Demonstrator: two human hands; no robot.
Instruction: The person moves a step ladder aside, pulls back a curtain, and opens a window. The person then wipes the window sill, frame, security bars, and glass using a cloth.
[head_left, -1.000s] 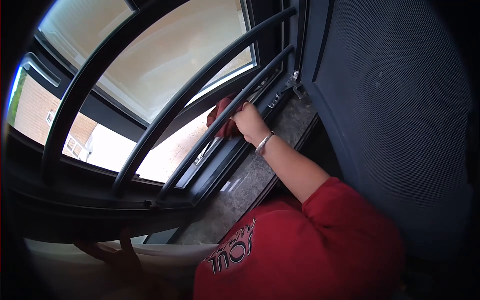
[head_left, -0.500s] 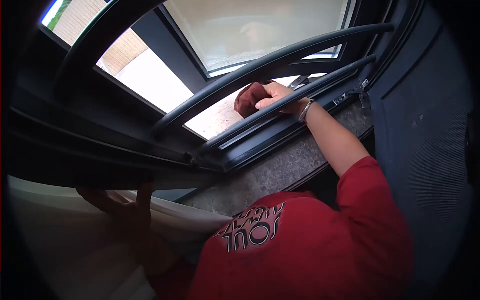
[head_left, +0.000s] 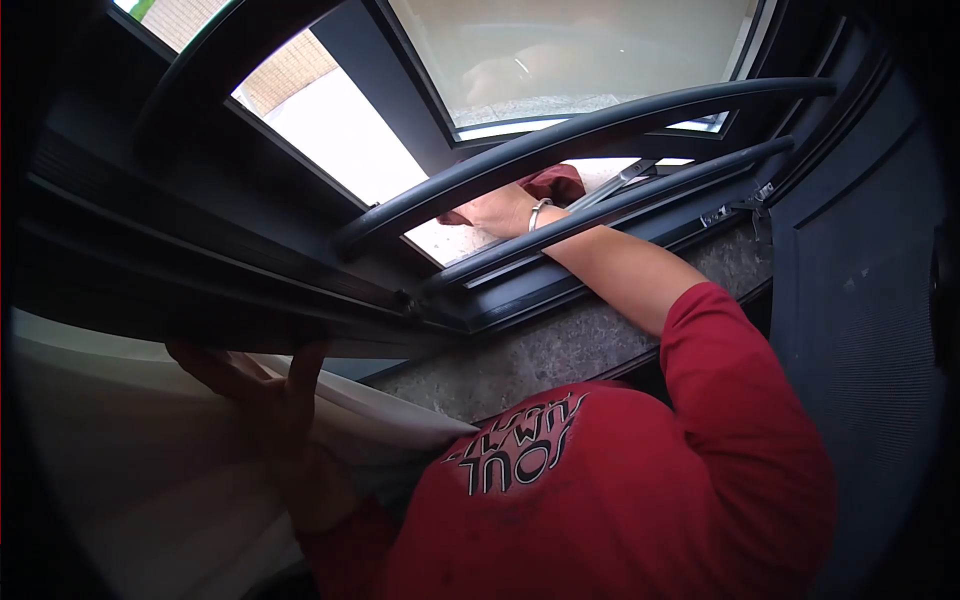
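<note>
My right hand (head_left: 503, 212) reaches out between two curved dark bars. It presses a dark red cloth (head_left: 553, 184) down near the pale outer ledge (head_left: 445, 243). Part of the cloth bulges beyond the wrist, and the palm hides the rest. A bracelet circles that wrist. In shadow on the left, my left hand (head_left: 262, 388) grips the lower edge of a dark window frame (head_left: 200, 290), thumb and fingers spread against it. Its fingertips are hard to make out in the dark.
An upper guard bar (head_left: 590, 125) and a lower bar (head_left: 640, 200) cross the opening. Beyond them stands a tilted glass pane (head_left: 580, 55). A metal hinge (head_left: 735, 207) sits at the right, beside a dark mesh panel (head_left: 850, 320). Below lie a grey stone sill (head_left: 540, 365) and a pale curtain (head_left: 110, 430).
My right hand has moved left and down along the outer ledge, and the cloth now shows behind the wrist. My left hand stays at the frame. The view has shifted slightly.
</note>
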